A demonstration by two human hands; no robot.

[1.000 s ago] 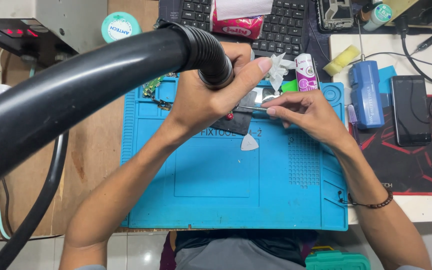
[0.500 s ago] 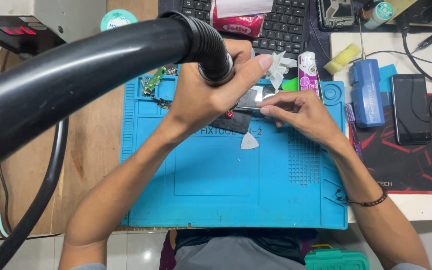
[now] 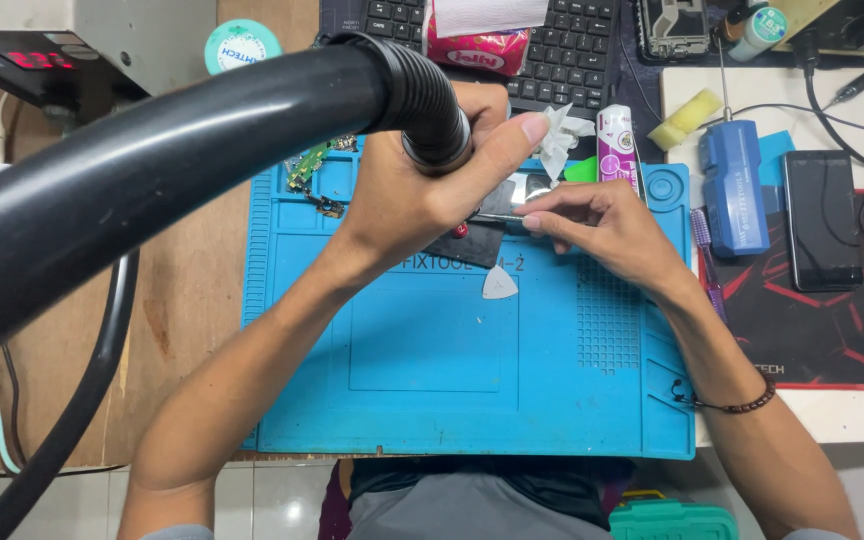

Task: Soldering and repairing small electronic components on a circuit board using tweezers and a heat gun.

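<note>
Left hand [image 3: 407, 205] fingers grip thick black ribbed hose [image 3: 252, 130] over dark flat phone [image 3: 477, 240]; right hand [image 3: 602, 225] fingers pinch thin metal tweezers [image 3: 497, 216] on blue silicone mat [image 3: 432, 380].

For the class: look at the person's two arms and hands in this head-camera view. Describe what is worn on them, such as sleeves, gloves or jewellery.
Both forearms are bare, with no sleeves reaching into view and no gloves on either hand. The left hand carries no ring, watch or band that can be seen. The right hand is also ungloved; on that wrist sits a thin dark beaded bracelet with a small loose end hanging off it.
</note>
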